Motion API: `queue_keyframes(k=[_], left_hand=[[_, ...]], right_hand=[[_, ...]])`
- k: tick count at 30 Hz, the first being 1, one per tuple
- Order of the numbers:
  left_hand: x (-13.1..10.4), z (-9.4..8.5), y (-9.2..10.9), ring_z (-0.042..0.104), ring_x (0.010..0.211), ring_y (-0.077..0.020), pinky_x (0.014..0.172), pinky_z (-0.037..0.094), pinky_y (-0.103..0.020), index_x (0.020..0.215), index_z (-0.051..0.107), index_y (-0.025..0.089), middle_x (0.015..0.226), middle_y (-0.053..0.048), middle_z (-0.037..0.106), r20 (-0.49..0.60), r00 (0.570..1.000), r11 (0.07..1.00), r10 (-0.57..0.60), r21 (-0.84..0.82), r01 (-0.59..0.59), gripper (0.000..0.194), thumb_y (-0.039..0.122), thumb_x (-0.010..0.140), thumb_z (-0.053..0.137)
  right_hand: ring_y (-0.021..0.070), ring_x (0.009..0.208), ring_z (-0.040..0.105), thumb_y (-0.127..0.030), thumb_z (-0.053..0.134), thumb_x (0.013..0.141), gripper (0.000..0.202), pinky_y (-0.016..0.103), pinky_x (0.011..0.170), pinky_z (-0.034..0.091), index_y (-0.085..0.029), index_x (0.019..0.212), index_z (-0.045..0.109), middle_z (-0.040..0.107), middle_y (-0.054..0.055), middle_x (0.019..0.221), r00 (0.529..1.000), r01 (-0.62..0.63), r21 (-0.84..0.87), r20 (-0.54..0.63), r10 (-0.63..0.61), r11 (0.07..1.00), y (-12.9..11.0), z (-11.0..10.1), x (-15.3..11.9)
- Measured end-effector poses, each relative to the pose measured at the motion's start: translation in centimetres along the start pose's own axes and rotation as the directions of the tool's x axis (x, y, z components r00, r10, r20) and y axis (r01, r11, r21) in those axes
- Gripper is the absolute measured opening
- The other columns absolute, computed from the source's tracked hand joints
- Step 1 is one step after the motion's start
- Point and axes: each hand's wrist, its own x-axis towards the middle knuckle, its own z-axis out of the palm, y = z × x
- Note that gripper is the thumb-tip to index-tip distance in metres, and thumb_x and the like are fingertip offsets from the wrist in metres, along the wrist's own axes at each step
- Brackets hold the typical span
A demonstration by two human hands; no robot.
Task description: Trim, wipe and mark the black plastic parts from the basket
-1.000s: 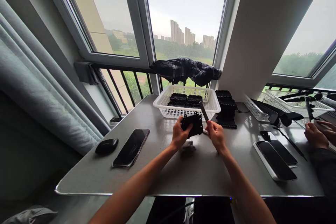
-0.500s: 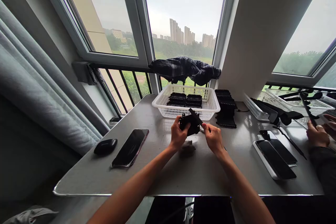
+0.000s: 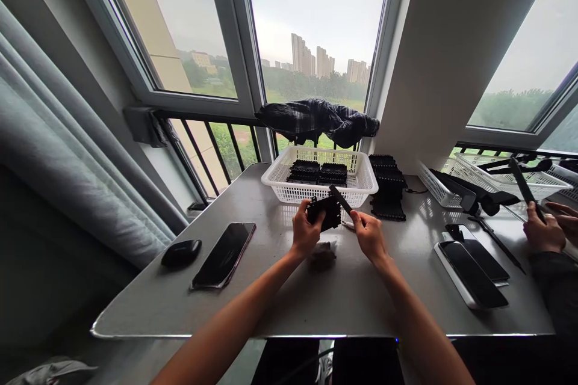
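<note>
My left hand (image 3: 307, 230) is closed on a black plastic piece with notched edges (image 3: 328, 214), held up in front of the basket. In my right hand (image 3: 370, 234) is a flat, dark strip-shaped tool (image 3: 341, 200), perhaps a file, gripped by its lower end. Its upper end slants across the top right of the notched piece; whether the two touch I cannot tell. Beneath my hands a small dark lump (image 3: 322, 257) lies on the table. Similar black pieces (image 3: 318, 172) sit in rows inside the white basket (image 3: 293, 194), and more are stacked (image 3: 388, 189) to its right.
A phone (image 3: 223, 254) and a black rounded case (image 3: 181, 253) lie on the left of the grey table (image 3: 149, 307). Two more phones (image 3: 474, 274) lie on the right. Beyond them, a co-worker's hand (image 3: 543, 230) holds a dark bar near other white baskets (image 3: 438, 186).
My right hand has shifted slightly right and down, and the strip-shaped tool has drawn a little to the right. The left hand has barely moved. The co-worker's bar has changed its angle.
</note>
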Motion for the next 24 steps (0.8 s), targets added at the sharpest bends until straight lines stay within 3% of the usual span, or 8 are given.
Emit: queue_keyframes(k=[6, 13, 20, 24], left_hand=[[-0.26, -0.01, -0.03, 0.047, 0.051, -0.0117, 0.051, 0.039, -0.023, 0.088, 0.051, 0.022, 0.058, 0.007, 0.049, 0.033, 0.999, 0.999, 0.014, 0.052, -0.016, 0.024, 0.032, 0.073, 0.067], [0.1, -0.01, -0.23, 0.055, 0.061, -0.0144, 0.059, 0.045, -0.025, 0.092, 0.053, 0.021, 0.069, 0.003, 0.058, 0.001, 1.0, 0.999, 0.02, 0.035, -0.02, 0.024, 0.029, 0.073, 0.066], [-0.13, -0.01, -0.31, 0.051, 0.055, -0.0132, 0.056, 0.042, -0.024, 0.089, 0.053, 0.022, 0.061, 0.006, 0.053, 0.006, 1.0, 0.999, 0.01, 0.052, -0.011, 0.024, 0.03, 0.071, 0.068], [-0.05, -0.05, -0.27, 0.056, 0.061, -0.015, 0.06, 0.045, -0.025, 0.09, 0.054, 0.022, 0.066, 0.004, 0.057, -0.009, 1.0, 1.0, 0.006, 0.014, -0.006, 0.025, 0.03, 0.071, 0.068]], right_hand=[[0.012, 0.05, 0.036, -0.058, 0.035, 0.094, 0.053, 0.027, 0.053, 0.021, -0.02, 0.058, 0.044, 0.046, -0.002, 0.051, 0.99, 0.068, -0.027, 0.128, -0.064, 0.997, -0.61, 0.81, -0.62], [0.0126, 0.051, 0.039, -0.057, 0.031, 0.096, 0.055, 0.026, 0.053, 0.022, -0.02, 0.06, 0.049, 0.049, -0.001, 0.053, 1.0, 0.01, -0.046, -0.013, -0.011, 0.999, -0.01, -0.04, -0.04], [0.0121, 0.05, 0.037, -0.059, 0.034, 0.094, 0.055, 0.027, 0.053, 0.021, -0.02, 0.057, 0.044, 0.047, -0.002, 0.051, 0.989, 0.089, -0.04, 0.119, -0.084, 0.995, -0.47, 0.83, -0.53], [0.0128, 0.051, 0.038, -0.059, 0.032, 0.095, 0.055, 0.027, 0.053, 0.021, -0.02, 0.058, 0.046, 0.048, -0.001, 0.052, 0.998, 0.045, -0.038, 0.041, -0.044, 0.998, -0.09, 0.27, -0.18]])
